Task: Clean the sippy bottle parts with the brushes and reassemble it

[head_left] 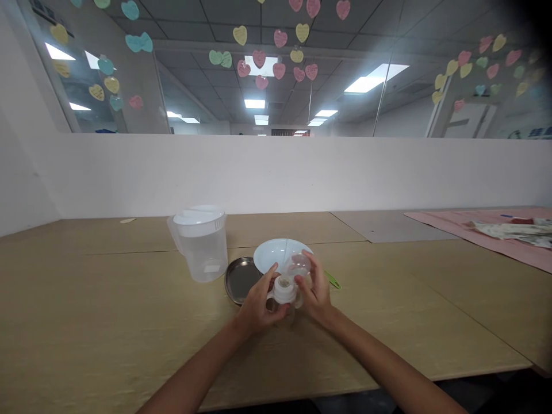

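Note:
My left hand [260,302] is closed around a baby bottle [284,290] with a white collar and side handles. The bottle is upright, and its lower part is partly hidden by my fingers. In my right hand [316,290] is a clear dome-shaped cap [298,265], held tilted just above and to the right of the bottle's top. Behind both hands stands a pale blue-white bowl [276,251]. A round metal dish [240,280] lies left of the bowl, partly covered by my left hand.
A translucent lidded pitcher [204,250] stands to the left. The tip of a green utensil [333,280] shows beside my right hand. Far right, a pink cloth [452,221] bears folded fabric [515,231]. A white wall [276,172] with windows closes off the table's back.

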`<state>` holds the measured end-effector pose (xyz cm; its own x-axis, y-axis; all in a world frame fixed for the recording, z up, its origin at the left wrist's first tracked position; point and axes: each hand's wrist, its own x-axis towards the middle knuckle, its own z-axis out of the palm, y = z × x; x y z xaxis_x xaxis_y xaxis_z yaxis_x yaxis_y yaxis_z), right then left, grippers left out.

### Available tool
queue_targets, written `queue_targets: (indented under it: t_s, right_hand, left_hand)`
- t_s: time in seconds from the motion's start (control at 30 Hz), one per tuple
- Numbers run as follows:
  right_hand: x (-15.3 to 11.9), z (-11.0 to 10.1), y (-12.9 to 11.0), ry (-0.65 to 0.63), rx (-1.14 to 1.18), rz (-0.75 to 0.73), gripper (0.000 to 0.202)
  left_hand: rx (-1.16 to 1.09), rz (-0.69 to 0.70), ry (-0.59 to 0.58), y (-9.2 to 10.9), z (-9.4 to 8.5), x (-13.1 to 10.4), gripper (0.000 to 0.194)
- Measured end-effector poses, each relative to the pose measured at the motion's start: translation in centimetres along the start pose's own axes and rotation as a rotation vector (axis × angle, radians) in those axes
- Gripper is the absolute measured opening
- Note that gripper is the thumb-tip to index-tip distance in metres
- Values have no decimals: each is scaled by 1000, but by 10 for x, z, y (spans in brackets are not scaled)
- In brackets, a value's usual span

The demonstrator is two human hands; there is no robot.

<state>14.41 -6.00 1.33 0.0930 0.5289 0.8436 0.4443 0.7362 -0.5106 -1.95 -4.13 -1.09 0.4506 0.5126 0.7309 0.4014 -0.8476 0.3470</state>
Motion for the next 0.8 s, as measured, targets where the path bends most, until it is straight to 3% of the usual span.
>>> queue_targets:
  t_s: [0.07, 0.13, 0.3, 0.4, 0.47, 0.53, 0.7, 0.8]
  right_hand:
    - [6, -1, 5, 116, -40, -15, 45]
    - [13, -3, 11, 116, -102, 21, 42]
    - [20, -4, 33, -141, -170, 212, 37]
    - [18, -1, 41, -290, -240, 182, 28]
    - [18, 0, 43, -331, -299, 157, 21]
    - [19, -2, 41, -332, -371, 143, 26]
    - [22, -9, 30, -213, -353, 74, 36]
    - [18, -10, 21, -263, -200, -3, 32]
  left_hand:
    - [19, 30, -2, 0, 0, 0, 74]
    - [55, 96, 6, -1, -1, 1, 67]
    - [100, 139, -1, -1, -4, 3, 63]
    - [87, 134, -7, 1, -8, 5, 62]
    - [71, 141, -10, 3, -9, 5, 62]
    - [57, 134, -8, 4, -9, 6, 62]
    - [-36, -12, 0, 6, -6, 6, 70]
    - [-142, -138, -11, 10, -6, 7, 78]
